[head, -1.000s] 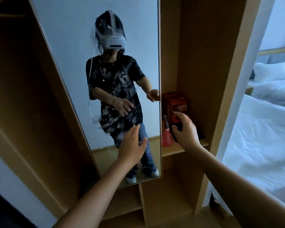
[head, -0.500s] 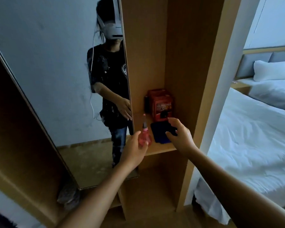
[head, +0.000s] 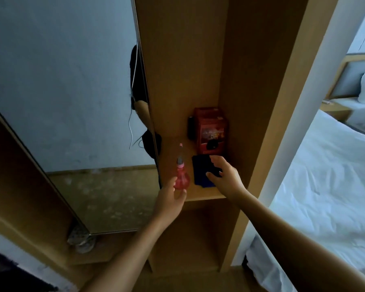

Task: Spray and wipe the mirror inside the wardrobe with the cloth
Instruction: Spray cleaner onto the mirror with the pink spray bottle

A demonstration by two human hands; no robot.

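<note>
Head view: open hands point(head: 198, 186) around bottle point(head: 181, 178), cloth point(head: 200, 171).

— What is standing on the wooden shelf point(head: 204, 194)?
— A small pink translucent spray bottle with a bulbous body and a thin nozzle point(head: 181, 175) is standing upright near the front edge. A dark blue folded cloth point(head: 200, 171) is lying flat just beside it, to the right.
— And the mirror?
— The tall frameless mirror panel point(head: 72, 102) is hanging to the left, reflecting a pale wall and looking smudged low down.

red box point(head: 211, 131) blocking shelf back, front open
</note>
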